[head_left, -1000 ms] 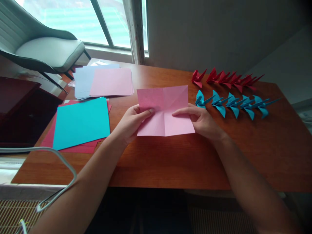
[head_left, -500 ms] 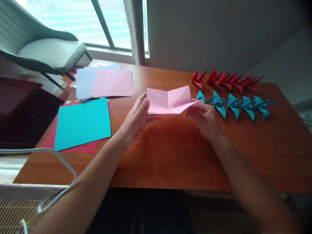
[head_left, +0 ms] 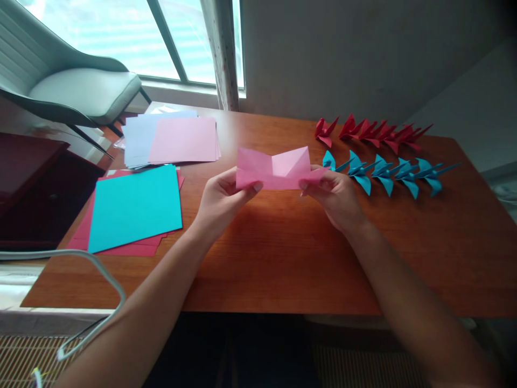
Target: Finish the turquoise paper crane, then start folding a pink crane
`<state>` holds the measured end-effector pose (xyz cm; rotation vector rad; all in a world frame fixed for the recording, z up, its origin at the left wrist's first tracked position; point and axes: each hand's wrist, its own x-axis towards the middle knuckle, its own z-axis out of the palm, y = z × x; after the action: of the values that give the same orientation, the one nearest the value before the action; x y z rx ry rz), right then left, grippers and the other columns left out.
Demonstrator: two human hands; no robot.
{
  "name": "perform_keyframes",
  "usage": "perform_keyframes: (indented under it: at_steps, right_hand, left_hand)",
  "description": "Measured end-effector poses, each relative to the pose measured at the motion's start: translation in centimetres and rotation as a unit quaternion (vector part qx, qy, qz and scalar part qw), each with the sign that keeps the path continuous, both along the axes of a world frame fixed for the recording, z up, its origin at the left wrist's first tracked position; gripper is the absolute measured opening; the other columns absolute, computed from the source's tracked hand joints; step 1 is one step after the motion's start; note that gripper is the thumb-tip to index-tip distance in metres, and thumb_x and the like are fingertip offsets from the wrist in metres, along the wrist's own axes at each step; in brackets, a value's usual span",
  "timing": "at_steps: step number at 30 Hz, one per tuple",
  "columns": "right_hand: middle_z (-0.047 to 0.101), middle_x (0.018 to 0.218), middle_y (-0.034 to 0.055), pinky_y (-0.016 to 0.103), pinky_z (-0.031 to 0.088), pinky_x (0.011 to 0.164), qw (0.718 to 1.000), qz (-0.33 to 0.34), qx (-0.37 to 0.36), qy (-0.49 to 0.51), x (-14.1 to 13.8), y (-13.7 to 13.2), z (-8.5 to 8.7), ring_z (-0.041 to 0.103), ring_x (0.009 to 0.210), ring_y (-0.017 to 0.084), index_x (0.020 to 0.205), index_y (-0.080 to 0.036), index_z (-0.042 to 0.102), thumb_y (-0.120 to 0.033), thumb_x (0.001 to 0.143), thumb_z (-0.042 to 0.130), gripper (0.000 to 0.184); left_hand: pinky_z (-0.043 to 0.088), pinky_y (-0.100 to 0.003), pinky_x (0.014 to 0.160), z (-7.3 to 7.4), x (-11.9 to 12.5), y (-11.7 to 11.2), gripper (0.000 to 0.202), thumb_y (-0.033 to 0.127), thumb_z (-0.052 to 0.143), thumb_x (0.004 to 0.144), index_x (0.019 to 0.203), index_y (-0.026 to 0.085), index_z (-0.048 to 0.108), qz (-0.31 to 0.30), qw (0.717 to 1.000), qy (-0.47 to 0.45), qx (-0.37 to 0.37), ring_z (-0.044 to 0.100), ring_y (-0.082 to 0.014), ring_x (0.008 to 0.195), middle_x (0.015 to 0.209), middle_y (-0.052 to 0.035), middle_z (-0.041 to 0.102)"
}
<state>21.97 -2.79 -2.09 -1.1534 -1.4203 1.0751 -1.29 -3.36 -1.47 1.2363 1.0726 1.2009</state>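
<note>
A creased sheet of pink origami paper (head_left: 273,168) is held up above the wooden table, its near edge raised toward me and its far part standing in a shallow V. My left hand (head_left: 221,196) grips its left side, thumb on the near face and fingers behind. On the right side, my right hand (head_left: 333,193) pinches the near corner between thumb and fingers. The fingertips behind the paper are hidden. Just beyond my right hand stands a row of blue paper cranes (head_left: 383,168), with red paper cranes (head_left: 369,131) in another row behind.
Left on the table (head_left: 258,264) lie turquoise sheets (head_left: 136,207) over red sheets (head_left: 141,249). Behind them are pink sheets (head_left: 186,139) overlapping pale blue sheets (head_left: 135,140). A chair (head_left: 86,89) stands by the window, and a white cable (head_left: 100,264) runs near my left forearm.
My left thumb has moved down onto the near face of the pink paper. The paper's near part has tilted up toward me, while both hands keep hold of it.
</note>
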Motion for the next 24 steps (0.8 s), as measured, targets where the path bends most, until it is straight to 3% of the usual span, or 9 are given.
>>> perform_keyframes:
  at_steps: [3, 6, 10, 12, 14, 17, 21, 24]
  right_hand:
    - [0.074, 0.095, 0.0008, 0.034, 0.055, 0.075, 1.0, -0.009, -0.013, 0.007, 0.1, 0.1, -0.4, 0.067, 0.088, 0.02, 0.083, -0.027, 0.073, -0.052, 0.075, 0.082, 0.028]
    - [0.074, 0.089, 0.0004, 0.032, 0.056, 0.074, 1.0, -0.019, -0.012, 0.019, 0.0, 0.3, -0.9, 0.068, 0.085, 0.019, 0.083, -0.026, 0.069, -0.049, 0.074, 0.083, 0.029]
    - [0.073, 0.093, 0.0008, 0.032, 0.058, 0.076, 0.999, -0.03, -0.013, 0.04, -0.2, 0.5, -1.1, 0.07, 0.088, 0.019, 0.092, -0.026, 0.061, -0.048, 0.068, 0.087, 0.042]
    - [0.073, 0.095, -0.0001, 0.033, 0.058, 0.076, 0.998, -0.029, -0.023, 0.045, -0.3, 0.4, -1.1, 0.07, 0.087, 0.019, 0.105, -0.029, 0.056, -0.046, 0.067, 0.087, 0.051]
    - [0.074, 0.092, -0.0021, 0.033, 0.059, 0.078, 0.998, -0.009, -0.032, 0.047, -0.4, 0.3, -0.8, 0.071, 0.084, 0.018, 0.119, -0.032, 0.051, -0.043, 0.069, 0.086, 0.062]
    - [0.073, 0.091, -0.0038, 0.034, 0.059, 0.081, 0.998, 0.024, -0.038, 0.051, -0.3, 0.1, -0.4, 0.07, 0.085, 0.018, 0.129, -0.035, 0.05, -0.038, 0.071, 0.084, 0.067]
    - [0.073, 0.093, -0.0008, 0.032, 0.057, 0.08, 0.999, -0.003, -0.024, 0.022, -0.2, -0.1, -0.1, 0.069, 0.088, 0.018, 0.099, -0.028, 0.069, -0.045, 0.079, 0.077, 0.028]
    - [0.072, 0.088, -0.0003, 0.031, 0.056, 0.076, 0.999, -0.031, -0.009, -0.004, -0.1, 0.0, -0.3, 0.067, 0.083, 0.018, 0.086, -0.026, 0.072, -0.051, 0.084, 0.072, 0.025]
  left_hand:
    - [0.051, -0.025, 0.076, -0.2, 0.0, 0.1, 0.026, 0.039, 0.084, 0.074, 0.088, 0.018, 0.075, 0.019, 1.0, -0.011, -0.004, 0.065, -0.0157, 0.082, 0.091, -0.0027, 0.074]
    - [0.052, -0.025, 0.077, -0.3, 0.1, 0.3, 0.032, 0.035, 0.085, 0.074, 0.096, 0.019, 0.069, 0.033, 0.999, -0.027, 0.001, 0.067, -0.0155, 0.085, 0.094, -0.0028, 0.075]
    - [0.054, -0.026, 0.079, -0.1, 0.3, 0.3, 0.066, 0.03, 0.087, 0.071, 0.127, 0.024, 0.053, 0.053, 0.997, -0.053, -0.026, 0.07, -0.0153, 0.083, 0.093, -0.0014, 0.075]
    - [0.054, -0.025, 0.078, 0.0, 0.3, 0.2, 0.072, 0.032, 0.087, 0.072, 0.134, 0.025, 0.051, 0.046, 0.997, -0.048, -0.049, 0.07, -0.0154, 0.084, 0.093, -0.001, 0.074]
    - [0.053, -0.024, 0.078, 0.0, 0.2, 0.1, 0.056, 0.035, 0.085, 0.074, 0.124, 0.024, 0.062, 0.026, 0.997, -0.045, -0.06, 0.069, -0.0154, 0.086, 0.095, -0.002, 0.074]
    - [0.051, -0.023, 0.075, 0.0, 0.1, 0.0, 0.029, 0.04, 0.083, 0.076, 0.094, 0.019, 0.074, 0.007, 0.998, -0.034, -0.061, 0.066, -0.0149, 0.082, 0.092, -0.003, 0.074]
    - [0.049, -0.024, 0.069, -0.3, -0.1, 0.1, 0.027, 0.042, 0.085, 0.073, 0.084, 0.019, 0.075, 0.032, 0.997, -0.013, -0.063, 0.063, -0.015, 0.075, 0.084, -0.0024, 0.073]
    - [0.049, -0.024, 0.069, -0.4, 0.0, 0.2, 0.026, 0.04, 0.085, 0.072, 0.085, 0.019, 0.076, 0.039, 0.998, -0.006, -0.051, 0.063, -0.0153, 0.076, 0.084, -0.0026, 0.074]
